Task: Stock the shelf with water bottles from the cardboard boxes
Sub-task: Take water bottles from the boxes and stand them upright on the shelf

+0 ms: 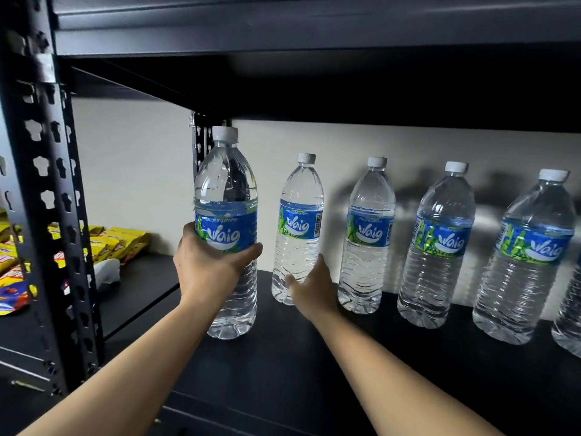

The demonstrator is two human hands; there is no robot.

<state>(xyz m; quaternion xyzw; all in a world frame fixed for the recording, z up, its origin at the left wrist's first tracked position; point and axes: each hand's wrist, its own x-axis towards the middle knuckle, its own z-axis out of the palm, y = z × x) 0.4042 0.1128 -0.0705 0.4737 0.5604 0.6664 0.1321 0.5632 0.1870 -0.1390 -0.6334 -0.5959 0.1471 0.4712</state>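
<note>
My left hand (207,265) grips a clear water bottle (227,196) with a blue label and white cap, upright, just over the front left of the dark shelf board (283,357). My right hand (309,287) wraps its fingers around the lower part of a second bottle (298,221), which stands at the left end of a back row. Further right along the wall stand three more bottles (367,234) (440,247) (528,256), and part of another (570,316) shows at the right edge. No cardboard box is in view.
A black perforated steel upright (50,190) rises at the left. Beyond it, yellow snack packets (119,240) lie on the neighbouring shelf. The shelf above (314,36) hangs low over the bottle caps. A pale wall backs the rack.
</note>
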